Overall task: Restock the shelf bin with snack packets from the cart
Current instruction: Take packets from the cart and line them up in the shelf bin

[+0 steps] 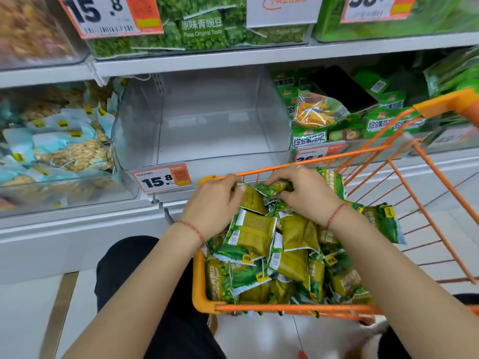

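An orange wire cart (261, 308) stands in front of me, heaped with several small green and yellow snack packets (261, 237). My left hand (216, 200) reaches into the far end of the pile and its fingers curl round a yellow-green packet (252, 199). My right hand (304, 189) is beside it, fingers pinching a green packet (273, 188) at the top of the heap. Behind the cart a clear plastic shelf bin (202, 125) stands with nothing in it, with a 15.8 price tag (162, 178) on its front.
Bins of pale blue nut packets (59, 149) stand on the left and green vegetable-crisp packets (344, 120) on the right. A shelf above carries green pea packets (202, 27). My dark-clothed knee (145, 275) is beside the cart's left side. The cart's orange handle (448, 101) rises at right.
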`<move>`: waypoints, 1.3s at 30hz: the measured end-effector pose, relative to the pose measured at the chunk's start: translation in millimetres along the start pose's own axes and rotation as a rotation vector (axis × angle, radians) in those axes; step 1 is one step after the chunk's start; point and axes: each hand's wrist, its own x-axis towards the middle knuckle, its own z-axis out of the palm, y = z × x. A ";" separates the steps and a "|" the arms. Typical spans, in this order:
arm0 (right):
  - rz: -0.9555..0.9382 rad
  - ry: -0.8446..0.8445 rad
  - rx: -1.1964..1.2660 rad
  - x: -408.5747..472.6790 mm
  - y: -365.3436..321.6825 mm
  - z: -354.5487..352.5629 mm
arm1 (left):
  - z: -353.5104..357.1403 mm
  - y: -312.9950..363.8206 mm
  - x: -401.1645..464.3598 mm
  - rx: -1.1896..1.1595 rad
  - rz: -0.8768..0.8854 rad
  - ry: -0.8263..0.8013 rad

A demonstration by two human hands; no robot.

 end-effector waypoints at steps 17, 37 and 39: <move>0.150 -0.002 0.910 -21.9 7.2 -6.1 | 11.0 18.9 -7.4 -0.538 -0.082 0.341; 0.367 -0.112 1.300 -27.9 23.1 -26.0 | 9.1 38.3 -18.8 -0.976 -0.035 0.253; 0.337 -0.136 1.323 -27.5 21.8 -25.2 | 6.7 41.2 -18.0 -1.025 -0.072 0.220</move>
